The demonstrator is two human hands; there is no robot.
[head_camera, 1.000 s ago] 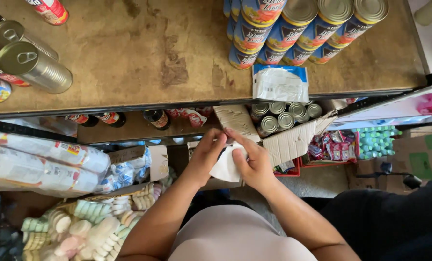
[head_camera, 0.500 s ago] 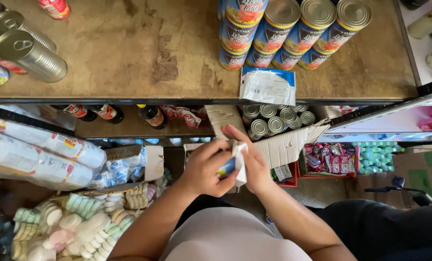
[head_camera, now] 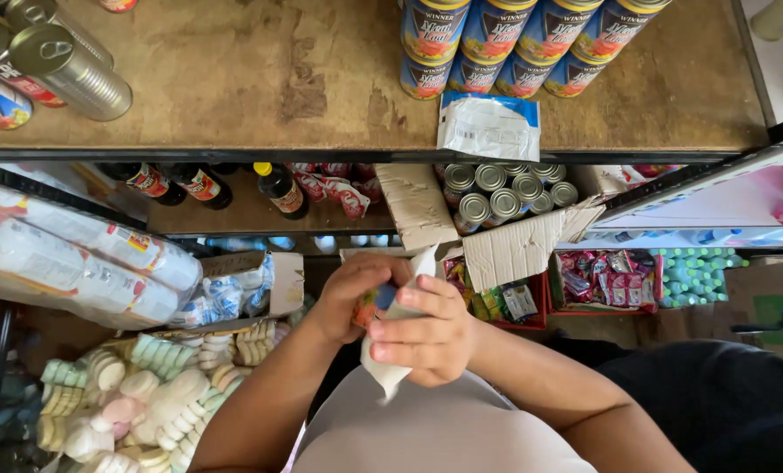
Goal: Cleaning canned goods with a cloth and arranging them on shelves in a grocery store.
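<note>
I observe both hands at chest height, below the wooden shelf (head_camera: 233, 88). The left hand (head_camera: 349, 298) has its fingers curled around a small can (head_camera: 375, 302), mostly hidden. The right hand (head_camera: 426, 337) has its fingers pressed together, pinching a white cloth (head_camera: 389, 368) against the can. Stacked blue cans (head_camera: 514, 44) stand on the shelf above.

Probably a shop: shelves (head_camera: 233, 153) of stacked cans (head_camera: 505, 188).
</note>
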